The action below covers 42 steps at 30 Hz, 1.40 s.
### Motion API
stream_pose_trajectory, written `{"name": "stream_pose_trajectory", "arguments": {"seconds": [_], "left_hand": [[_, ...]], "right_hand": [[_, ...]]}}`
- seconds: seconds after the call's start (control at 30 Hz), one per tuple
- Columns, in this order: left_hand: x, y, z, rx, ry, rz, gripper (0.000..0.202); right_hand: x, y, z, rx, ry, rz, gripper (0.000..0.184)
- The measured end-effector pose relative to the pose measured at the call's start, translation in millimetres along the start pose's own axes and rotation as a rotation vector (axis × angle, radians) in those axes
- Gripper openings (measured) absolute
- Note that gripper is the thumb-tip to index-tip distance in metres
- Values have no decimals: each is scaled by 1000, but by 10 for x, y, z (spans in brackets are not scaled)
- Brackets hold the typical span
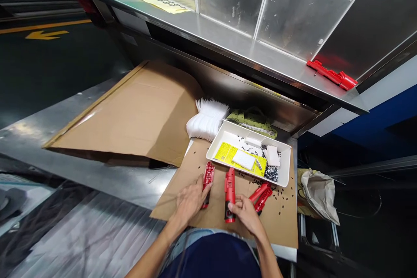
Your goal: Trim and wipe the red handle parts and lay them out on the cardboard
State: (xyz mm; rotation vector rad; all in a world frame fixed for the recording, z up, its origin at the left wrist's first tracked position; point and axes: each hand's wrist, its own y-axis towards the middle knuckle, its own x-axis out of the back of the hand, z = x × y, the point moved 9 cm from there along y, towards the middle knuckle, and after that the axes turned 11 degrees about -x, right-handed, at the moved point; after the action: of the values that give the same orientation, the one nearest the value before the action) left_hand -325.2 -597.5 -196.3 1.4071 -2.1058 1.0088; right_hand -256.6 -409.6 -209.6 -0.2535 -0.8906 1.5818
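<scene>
My left hand (191, 194) is at a narrow red plastic housing half (209, 173), its ribbed inner side facing up. The thumb lies across this piece and the fingers are along its left edge. My right hand (246, 212) grips the black lower end of a red and black plastic housing (230, 184), thumb on top. This one shows a smooth outer side and points away from me. Just right of it, more red housing pieces (261, 195) lie on the cardboard sheet (180, 208), partly behind my right hand.
Beyond my hands stands a white tray (211, 153) with yellow labels, white blocks and small black parts. Small black bits are scattered around it. White sheets (208, 119) are stacked behind, beside a large cardboard box (130, 113). Another red housing (332, 74) rests on the metal shelf (228, 37).
</scene>
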Motion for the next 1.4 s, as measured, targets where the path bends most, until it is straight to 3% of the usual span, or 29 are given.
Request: {"name": "stream_pose_trajectory", "arguments": {"seconds": [0.07, 0.17, 0.27, 0.33, 0.4, 0.47, 0.53, 0.63, 0.73, 0.9, 1.03, 1.1, 1.17, 1.27, 1.33, 1.4], "left_hand": [[-16, -32, -137, -74, -161, 6, 62], [-224, -115, -454, -172, -412, 112, 68], [-503, -229, -791, -126, -907, 266, 71], [-570, -266, -970, -27, -1348, 303, 62], [-518, -240, -1037, 63, -1638, 251, 53], [-422, -190, -1008, 128, -1740, 164, 49], [-348, -164, -977, 183, -1746, 127, 47], [-270, -176, -1016, 228, -1734, 133, 44], [-213, -231, -1153, 248, -1775, 186, 44], [-109, -359, -1444, 209, -1879, 344, 37], [23, -421, -1649, 66, -1856, 344, 40], [67, -455, -1757, 6, -1811, 319, 50], [95, -498, -1871, -34, -1806, 293, 54], [77, -582, -1999, 0, -1855, 289, 48], [38, -646, -2058, 52, -1866, 326, 43], [25, -697, -2104, 75, -1863, 363, 41]], "right_hand": [[26, -135, 54, 52, 114, 114, 79], [17, -307, 213, 109, 187, 209, 90], [81, -329, 373, 130, 157, 207, 92], [298, -214, 450, 121, 87, 125, 84], [694, 0, 506, 88, -3, -53, 70], [1147, 253, 559, 35, -100, -276, 49], [1444, 506, 611, -23, -192, -414, 30], [1552, 776, 667, -79, -281, -490, 24], [1525, 775, 685, -61, -297, -547, 21], [1697, 189, 629, 84, -160, -636, 23], [1785, -711, 633, 283, 138, -727, 32], [1724, -1203, 659, 449, 389, -766, 37], [1578, -1583, 724, 602, 486, -776, 41], [1313, -1938, 910, 847, 340, -781, 29], [1158, -2064, 1015, 1005, 189, -767, 30], [1065, -2110, 1058, 1076, 74, -765, 33]]}}
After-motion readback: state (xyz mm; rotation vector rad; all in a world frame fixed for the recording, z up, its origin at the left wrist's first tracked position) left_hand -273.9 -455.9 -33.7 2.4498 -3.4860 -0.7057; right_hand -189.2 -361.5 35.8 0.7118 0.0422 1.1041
